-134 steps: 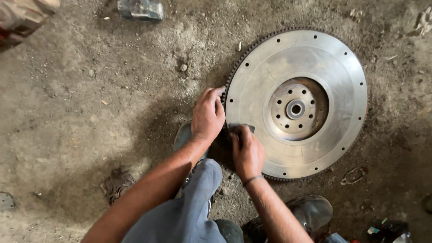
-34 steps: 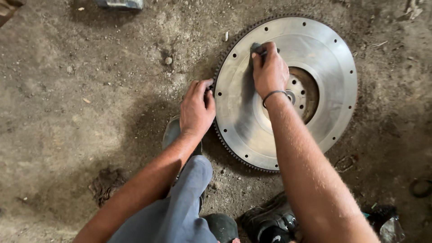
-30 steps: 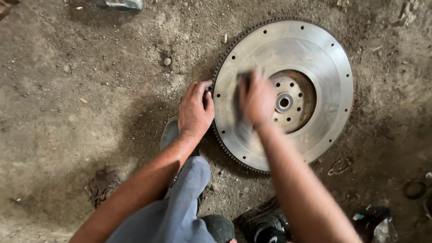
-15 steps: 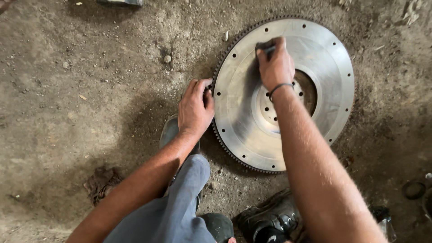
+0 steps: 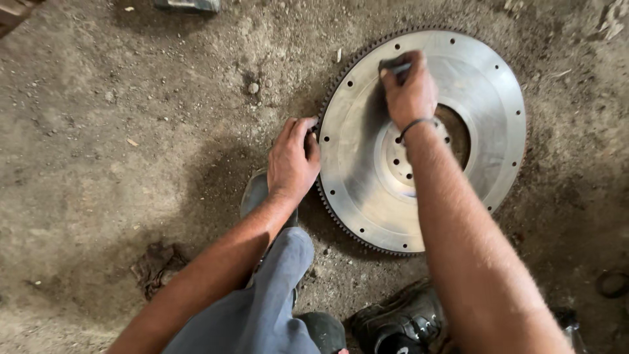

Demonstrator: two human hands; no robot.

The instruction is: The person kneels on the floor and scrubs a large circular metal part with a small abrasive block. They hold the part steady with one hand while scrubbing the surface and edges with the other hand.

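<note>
dirt floor (image 5: 98, 164) | pebble (image 5: 253, 88) | black shoe (image 5: 400, 321) | metal block (image 5: 187, 5)

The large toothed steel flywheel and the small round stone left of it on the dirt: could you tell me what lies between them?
Only bare, gritty dirt floor, in the head view.

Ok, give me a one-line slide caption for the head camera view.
Left hand grips the toothed flywheel at its rim on the dirt floor while the right hand presses a dark pad on its face.

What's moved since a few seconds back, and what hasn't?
The right hand went with its dark pad from the near rim of the flywheel to its far side. The left hand stays at the toothed edge; the flywheel lies flat as before.
</note>
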